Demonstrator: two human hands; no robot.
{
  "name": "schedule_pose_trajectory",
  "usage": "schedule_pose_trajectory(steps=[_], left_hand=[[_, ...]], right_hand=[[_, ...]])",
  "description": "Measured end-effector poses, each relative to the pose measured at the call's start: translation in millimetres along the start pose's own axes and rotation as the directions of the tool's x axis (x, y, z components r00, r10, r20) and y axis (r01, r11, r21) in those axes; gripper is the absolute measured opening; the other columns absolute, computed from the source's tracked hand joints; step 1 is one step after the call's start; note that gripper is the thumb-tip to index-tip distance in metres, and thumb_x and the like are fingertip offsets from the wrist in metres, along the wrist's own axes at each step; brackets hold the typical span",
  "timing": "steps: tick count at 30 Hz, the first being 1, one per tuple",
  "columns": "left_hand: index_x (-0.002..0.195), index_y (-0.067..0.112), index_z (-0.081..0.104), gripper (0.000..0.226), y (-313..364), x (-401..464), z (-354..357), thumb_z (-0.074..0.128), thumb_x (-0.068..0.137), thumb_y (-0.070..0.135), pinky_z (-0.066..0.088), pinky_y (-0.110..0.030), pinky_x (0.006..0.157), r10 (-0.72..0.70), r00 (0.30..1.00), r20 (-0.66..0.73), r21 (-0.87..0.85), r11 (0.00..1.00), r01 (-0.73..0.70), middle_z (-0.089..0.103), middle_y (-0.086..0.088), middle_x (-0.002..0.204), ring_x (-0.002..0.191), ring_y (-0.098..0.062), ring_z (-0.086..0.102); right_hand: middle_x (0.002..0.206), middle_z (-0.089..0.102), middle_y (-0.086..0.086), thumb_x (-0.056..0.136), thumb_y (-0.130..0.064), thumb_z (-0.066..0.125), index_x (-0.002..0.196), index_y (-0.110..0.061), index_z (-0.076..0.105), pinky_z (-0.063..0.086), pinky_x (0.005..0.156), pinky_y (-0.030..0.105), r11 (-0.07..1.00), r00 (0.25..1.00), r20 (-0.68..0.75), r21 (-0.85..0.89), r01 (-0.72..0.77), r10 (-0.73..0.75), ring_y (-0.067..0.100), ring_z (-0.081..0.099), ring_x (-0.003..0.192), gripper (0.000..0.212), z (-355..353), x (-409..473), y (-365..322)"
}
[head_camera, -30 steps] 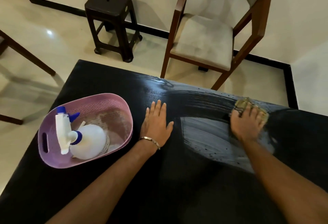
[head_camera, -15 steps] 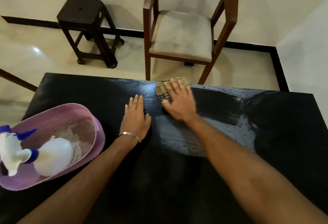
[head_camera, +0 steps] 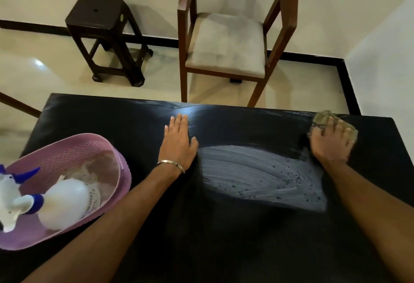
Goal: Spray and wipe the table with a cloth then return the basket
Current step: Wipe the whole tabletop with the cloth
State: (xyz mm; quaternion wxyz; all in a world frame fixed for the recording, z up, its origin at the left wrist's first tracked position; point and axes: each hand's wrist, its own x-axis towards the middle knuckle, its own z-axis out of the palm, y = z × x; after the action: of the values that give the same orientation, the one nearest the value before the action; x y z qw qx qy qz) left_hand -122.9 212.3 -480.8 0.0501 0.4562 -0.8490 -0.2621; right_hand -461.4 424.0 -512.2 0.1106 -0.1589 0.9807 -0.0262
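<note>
Cloth (head_camera: 322,119) under right hand (head_camera: 331,142) fingers (blurred), far edge.

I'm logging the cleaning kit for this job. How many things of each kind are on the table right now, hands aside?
Basket: 1
Spray bottle, lying in the basket: 1
Cloth, under the right hand: 1
Total: 3

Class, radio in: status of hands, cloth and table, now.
Left hand flat on table. Right hand presses cloth at far edge. Nothing obstructs.
</note>
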Motion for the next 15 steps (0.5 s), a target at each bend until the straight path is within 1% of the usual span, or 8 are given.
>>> schedule_pose_trajectory(steps=[2,5,7,8,11,13,14,15], left_hand=[[0.152,0.01,0.01,0.066,-9,0,-8,0.043,0.096,0.02,0.0,-0.037,0.12,-0.03,0.999,-0.012,-0.027,0.999,0.03,0.009,-0.006,0.162,0.149,-0.021,0.001],[0.152,0.009,0.009,0.067,-18,0,-19,0.04,0.093,0.009,0.0,-0.037,0.121,-0.061,0.997,-0.037,-0.092,0.994,0.057,0.008,-0.007,0.162,0.149,-0.021,0.0],[0.153,0.009,0.009,0.068,-22,-1,-24,0.04,0.093,0.005,0.0,-0.036,0.12,-0.093,0.993,-0.065,-0.131,0.988,0.084,0.008,-0.007,0.162,0.149,-0.021,0.0],[0.153,0.009,0.009,0.068,-25,-2,-27,0.04,0.092,0.003,0.0,-0.036,0.12,-0.12,0.99,-0.072,-0.147,0.983,0.109,0.008,-0.008,0.162,0.149,-0.022,0.0],[0.151,0.004,0.013,0.068,-30,-6,-28,0.039,0.089,-0.003,0.001,-0.039,0.12,-0.198,0.978,-0.064,-0.206,0.962,0.182,0.01,-0.014,0.16,0.149,-0.028,0.004],[0.148,0.001,0.018,0.067,-35,-9,-26,0.039,0.085,-0.006,0.005,-0.046,0.121,-0.211,0.975,-0.077,-0.242,0.952,0.187,0.013,-0.019,0.158,0.147,-0.033,0.01],[0.149,0.001,0.015,0.069,-38,-11,-25,0.039,0.084,-0.007,0.005,-0.047,0.121,-0.219,0.972,-0.084,-0.242,0.951,0.193,0.009,-0.019,0.159,0.147,-0.033,0.008],[0.151,0.001,0.009,0.073,-41,-12,-24,0.039,0.085,-0.007,0.003,-0.045,0.121,-0.231,0.969,-0.087,-0.238,0.949,0.205,0.001,-0.017,0.16,0.148,-0.032,0.002]], right_hand=[[0.168,0.012,0.011,0.102,-0.053,0.027,0.16,-0.022,0.012,0.003,0.123,0.056,0.987,0.986,-0.045,-0.041,0.156,-0.158,0.035,0.008,0.153,0.068,15,-17,-58],[0.165,0.021,0.009,0.091,-0.058,0.018,0.159,-0.025,0.019,0.006,0.123,0.056,0.902,0.903,-0.015,-0.053,0.429,-0.43,0.033,0.014,0.152,0.076,32,-55,-149],[0.165,0.023,0.008,0.086,-0.058,0.014,0.158,-0.026,0.022,0.007,0.122,0.057,0.824,0.824,0.025,-0.024,0.566,-0.566,0.031,0.015,0.152,0.08,38,-88,-207],[0.165,0.023,0.007,0.087,-0.058,0.016,0.159,-0.026,0.021,0.006,0.122,0.057,0.778,0.777,0.046,-0.009,0.628,-0.627,0.031,0.015,0.152,0.078,43,-106,-235],[0.166,0.018,0.007,0.098,-0.055,0.029,0.16,-0.026,0.016,0.002,0.123,0.056,0.611,0.607,0.111,0.007,0.791,-0.787,0.03,0.011,0.153,0.069,60,-147,-308],[0.167,0.016,0.007,0.101,-0.053,0.033,0.16,-0.026,0.012,0.003,0.123,0.056,0.512,0.51,0.17,-0.038,0.858,-0.843,0.031,0.011,0.153,0.069,68,-161,-346],[0.167,0.014,0.006,0.102,-0.052,0.035,0.161,-0.026,0.011,0.003,0.123,0.055,0.475,0.478,0.193,-0.063,0.878,-0.857,0.032,0.011,0.153,0.069,71,-166,-359],[0.167,0.013,0.006,0.102,-0.051,0.036,0.161,-0.026,0.01,0.003,0.123,0.055,0.448,0.455,0.207,-0.083,0.89,-0.866,0.032,0.01,0.153,0.07,73,-169,-368]])
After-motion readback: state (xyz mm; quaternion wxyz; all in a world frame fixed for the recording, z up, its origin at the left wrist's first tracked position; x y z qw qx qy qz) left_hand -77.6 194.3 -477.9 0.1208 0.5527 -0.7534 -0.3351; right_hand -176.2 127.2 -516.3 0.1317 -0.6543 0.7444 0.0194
